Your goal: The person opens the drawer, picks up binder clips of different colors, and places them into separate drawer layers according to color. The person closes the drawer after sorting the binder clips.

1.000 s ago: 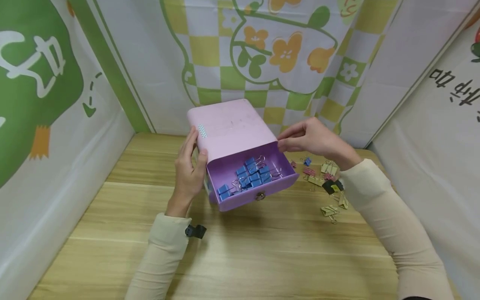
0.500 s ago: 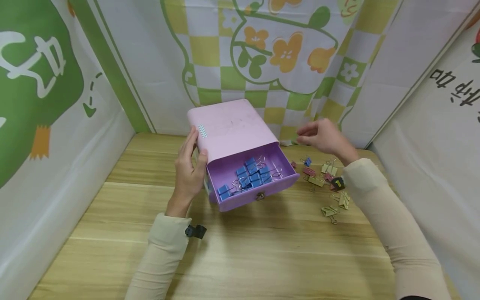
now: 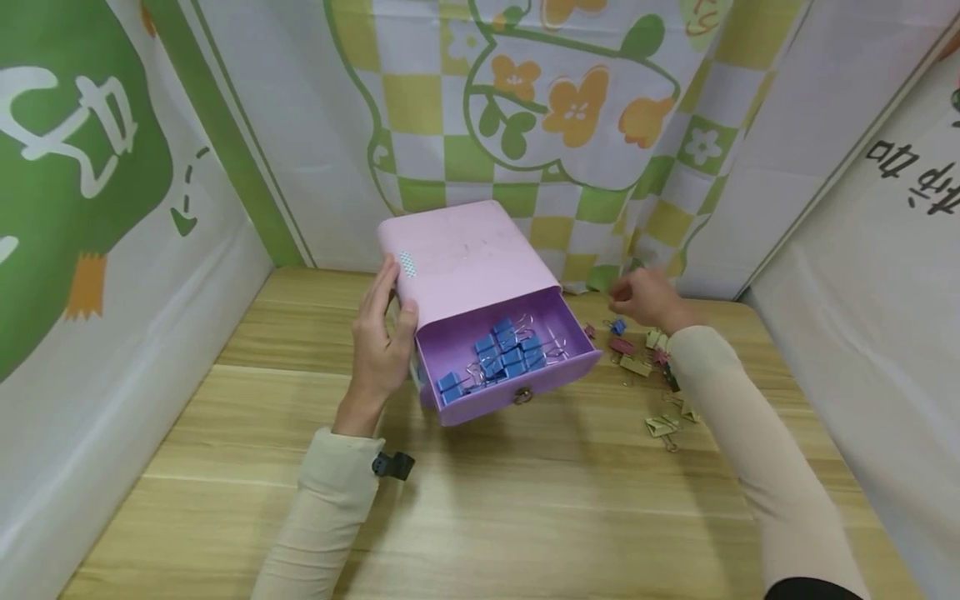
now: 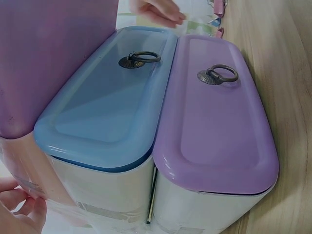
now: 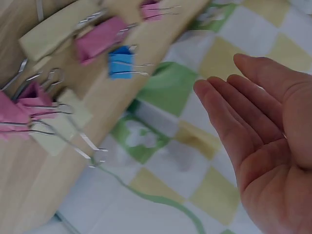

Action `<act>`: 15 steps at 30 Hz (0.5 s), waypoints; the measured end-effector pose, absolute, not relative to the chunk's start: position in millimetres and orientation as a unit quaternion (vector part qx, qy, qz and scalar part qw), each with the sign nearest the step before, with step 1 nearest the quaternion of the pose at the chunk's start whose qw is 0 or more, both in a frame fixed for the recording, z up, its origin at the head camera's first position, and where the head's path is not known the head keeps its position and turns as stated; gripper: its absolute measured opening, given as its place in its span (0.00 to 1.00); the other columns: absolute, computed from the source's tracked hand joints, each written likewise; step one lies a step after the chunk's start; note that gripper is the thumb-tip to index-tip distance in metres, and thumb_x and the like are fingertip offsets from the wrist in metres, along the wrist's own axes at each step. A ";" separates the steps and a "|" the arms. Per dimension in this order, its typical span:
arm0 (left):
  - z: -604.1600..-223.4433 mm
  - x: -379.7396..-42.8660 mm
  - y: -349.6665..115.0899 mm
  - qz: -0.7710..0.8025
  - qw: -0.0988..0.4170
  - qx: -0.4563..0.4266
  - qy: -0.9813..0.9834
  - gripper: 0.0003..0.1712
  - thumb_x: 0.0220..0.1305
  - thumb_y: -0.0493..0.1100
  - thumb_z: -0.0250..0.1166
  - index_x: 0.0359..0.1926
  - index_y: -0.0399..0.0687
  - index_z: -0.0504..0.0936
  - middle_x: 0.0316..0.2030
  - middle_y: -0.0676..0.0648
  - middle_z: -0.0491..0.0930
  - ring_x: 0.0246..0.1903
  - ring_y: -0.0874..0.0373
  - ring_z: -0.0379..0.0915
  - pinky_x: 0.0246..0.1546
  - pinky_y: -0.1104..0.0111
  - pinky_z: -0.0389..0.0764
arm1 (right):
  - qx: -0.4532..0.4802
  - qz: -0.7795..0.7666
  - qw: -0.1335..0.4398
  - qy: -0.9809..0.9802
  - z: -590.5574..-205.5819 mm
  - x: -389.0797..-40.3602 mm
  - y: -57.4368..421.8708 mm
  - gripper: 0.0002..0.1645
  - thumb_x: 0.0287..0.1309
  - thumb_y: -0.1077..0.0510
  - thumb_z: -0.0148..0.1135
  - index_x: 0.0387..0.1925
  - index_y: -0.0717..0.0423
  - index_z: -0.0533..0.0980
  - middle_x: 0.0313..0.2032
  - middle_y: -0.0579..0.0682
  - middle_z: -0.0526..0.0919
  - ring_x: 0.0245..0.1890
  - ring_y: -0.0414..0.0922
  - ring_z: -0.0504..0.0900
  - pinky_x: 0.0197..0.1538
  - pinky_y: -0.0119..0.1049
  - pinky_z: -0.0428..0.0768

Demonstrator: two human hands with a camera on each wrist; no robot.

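Observation:
A stacked drawer box with a pink casing (image 3: 465, 254) on top stands tilted to the view. Its top purple drawer (image 3: 480, 410) is pulled out and holds several blue binder clips (image 3: 491, 358). My left hand (image 3: 378, 342) rests on the box's left side, thumb by the front corner. Blue (image 4: 102, 92) and purple (image 4: 219, 122) drawer fronts below are closed, as the left wrist view shows. My right hand (image 3: 648, 298), its fingers relaxed and holding nothing, hovers near a small blue binder clip (image 5: 119, 66) and a pink binder clip (image 5: 101, 39) on the table.
More binder clips lie right of the box, among them a yellow one (image 3: 636, 367) and another yellow one (image 3: 663, 427) nearer the front. Behind the wooden table (image 3: 525, 508) hangs a checked cloth (image 3: 465, 154). Printed panels stand at both sides.
My right hand has left the drawer's right edge and moved right and down toward the loose clips. My left hand and the box have stayed in place.

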State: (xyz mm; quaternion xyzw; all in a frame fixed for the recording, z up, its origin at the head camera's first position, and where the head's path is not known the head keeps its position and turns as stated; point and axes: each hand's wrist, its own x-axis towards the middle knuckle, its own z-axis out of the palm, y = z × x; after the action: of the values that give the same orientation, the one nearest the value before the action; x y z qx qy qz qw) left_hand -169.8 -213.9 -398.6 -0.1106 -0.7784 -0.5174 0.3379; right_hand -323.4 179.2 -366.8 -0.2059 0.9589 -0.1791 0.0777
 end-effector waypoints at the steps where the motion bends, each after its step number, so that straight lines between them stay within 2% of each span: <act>1: -399.0 -169.6 -214.0 -0.517 0.338 -0.111 -0.778 0.38 0.74 0.49 0.52 0.79 0.38 0.64 0.82 0.42 0.59 0.80 0.45 0.59 0.79 0.52 0.69 | -0.207 -0.174 0.077 0.960 -370.9 -325.8 180.2 0.21 0.69 0.63 0.64 0.57 0.74 0.80 0.54 0.72 0.86 0.54 0.66 0.86 0.61 0.59 0.86; 7: -400.3 -168.4 -214.5 -0.517 0.336 -0.109 -0.779 0.37 0.74 0.49 0.52 0.79 0.38 0.64 0.82 0.43 0.59 0.80 0.45 0.59 0.79 0.52 0.69 | -0.214 -0.128 0.063 0.966 -393.8 -339.5 184.5 0.23 0.66 0.68 0.63 0.59 0.78 0.77 0.56 0.75 0.83 0.57 0.69 0.84 0.64 0.61 0.83; 11: -399.9 -167.8 -214.5 -0.519 0.336 -0.110 -0.778 0.37 0.75 0.48 0.52 0.79 0.38 0.64 0.82 0.43 0.59 0.80 0.46 0.59 0.80 0.53 0.69 | -0.201 -0.102 0.077 0.971 -406.7 -343.7 185.0 0.23 0.68 0.64 0.65 0.60 0.73 0.78 0.55 0.72 0.85 0.56 0.67 0.83 0.62 0.61 0.84; 15: -399.8 -169.2 -214.4 -0.521 0.339 -0.114 -0.775 0.37 0.75 0.48 0.52 0.79 0.38 0.64 0.82 0.43 0.59 0.80 0.46 0.58 0.80 0.53 0.68 | -0.190 -0.090 0.092 0.973 -414.2 -341.4 184.8 0.20 0.72 0.62 0.63 0.59 0.68 0.81 0.54 0.68 0.86 0.55 0.64 0.85 0.60 0.61 0.85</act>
State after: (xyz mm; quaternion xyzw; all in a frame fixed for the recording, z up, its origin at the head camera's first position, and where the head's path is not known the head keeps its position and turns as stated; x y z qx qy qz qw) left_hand -169.2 -214.4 -399.8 -0.1139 -0.7752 -0.5209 0.3387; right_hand -341.4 184.8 -414.2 -0.1898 0.9734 -0.0897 0.0917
